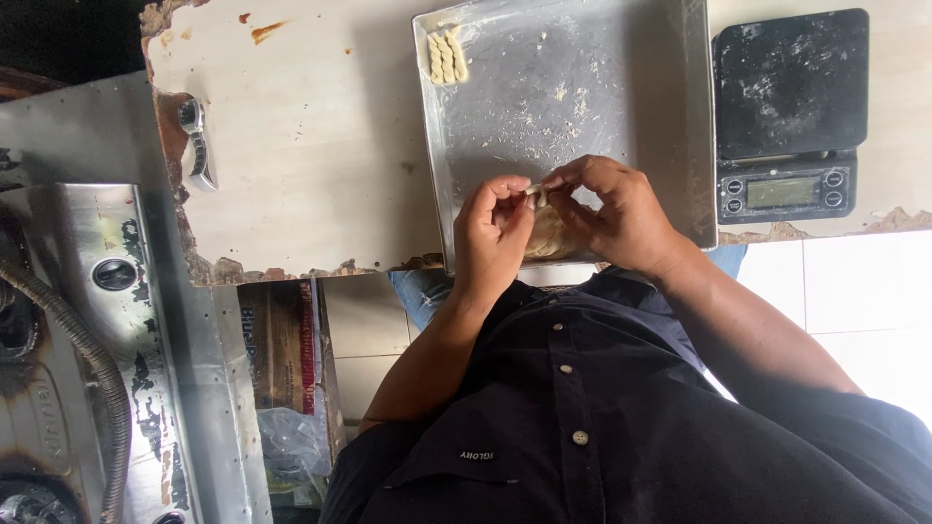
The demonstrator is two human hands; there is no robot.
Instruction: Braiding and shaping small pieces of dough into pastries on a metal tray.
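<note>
My left hand (492, 236) and my right hand (616, 213) meet over the near edge of a floured metal tray (582, 87). Between the fingertips of both hands I pinch a small pale piece of dough (536, 190). Under my hands a larger lump of dough (549, 238) lies on the tray, mostly hidden. At the tray's far left corner sit three twisted dough strips (447, 56) side by side.
A black digital scale (788, 112) dusted with flour stands right of the tray on the worn white table (311, 146). A metal handle (197, 146) is fixed near the table's left edge. A steel stove with a hose (87, 359) is at left; cardboard box (280, 344) below.
</note>
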